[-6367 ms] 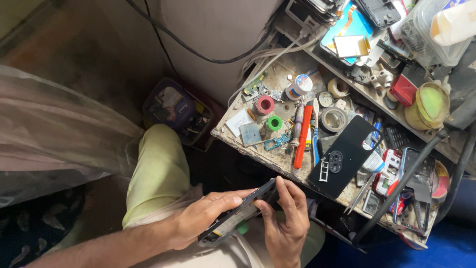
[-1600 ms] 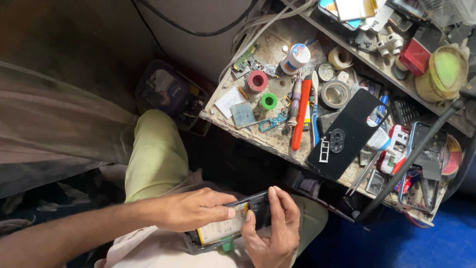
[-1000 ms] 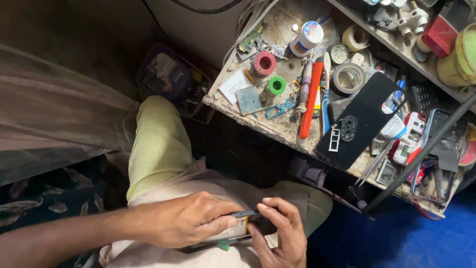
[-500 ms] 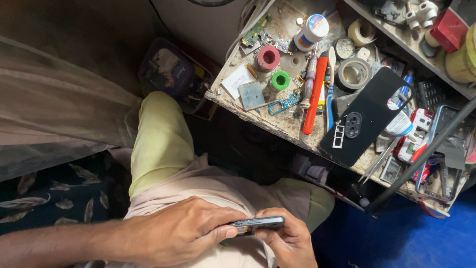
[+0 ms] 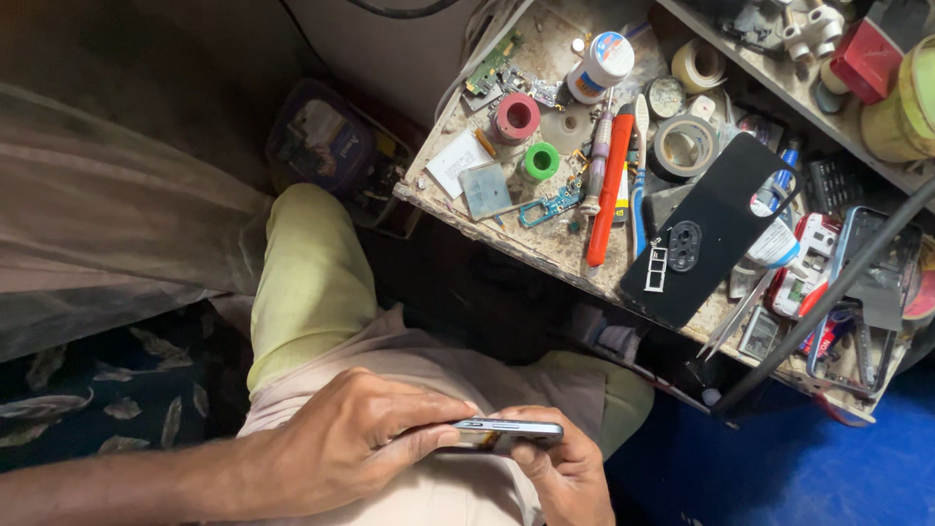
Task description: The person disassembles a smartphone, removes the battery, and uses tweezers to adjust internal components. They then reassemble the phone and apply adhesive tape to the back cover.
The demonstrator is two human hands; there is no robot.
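Both of my hands hold a dark smartphone [image 5: 506, 430] edge-on over my lap, its side buttons facing the camera. My left hand [image 5: 355, 438] wraps the phone's left end with the thumb lying along its edge. Underneath, my right hand [image 5: 565, 472] cups the right end, fingers curled around it. On the workbench [image 5: 458, 200] above lies a black phone back cover [image 5: 706, 229] with its camera cutout facing up.
An orange-handled tool [image 5: 609, 190], a screwdriver [image 5: 596, 161], red [image 5: 514, 117] and green [image 5: 541, 161] tape rolls, a white bottle [image 5: 599, 66], small circuit boards and tweezers [image 5: 730, 312] crowd the bench. A black cable [image 5: 828, 292] slants across its right side. A box of parts [image 5: 326, 146] sits on the floor.
The phone has turned from showing its open inside to edge-on and sunk lower in my lap. The view has tipped down, so the bench sits higher in frame.
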